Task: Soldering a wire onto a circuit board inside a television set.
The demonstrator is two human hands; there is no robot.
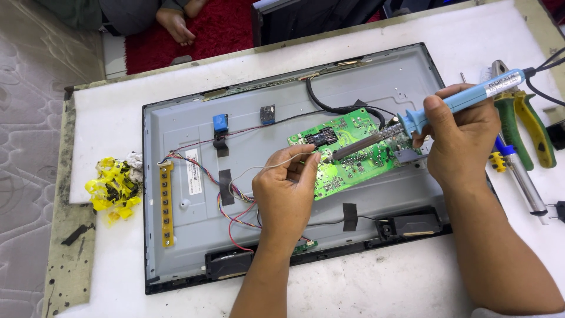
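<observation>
A grey metal screen back panel lies flat on the white table. On it sits a green circuit board. My right hand grips a light-blue soldering iron, its tip resting on the board near the left end. My left hand pinches a thin silvery solder wire and holds its end right at the iron's tip.
Green-and-yellow pliers and a screwdriver lie at the right. A crumpled yellow tape wad sits left of the panel. Coloured wires, a yellow button strip and speakers are on the panel. Another person's hand rests on a red rug.
</observation>
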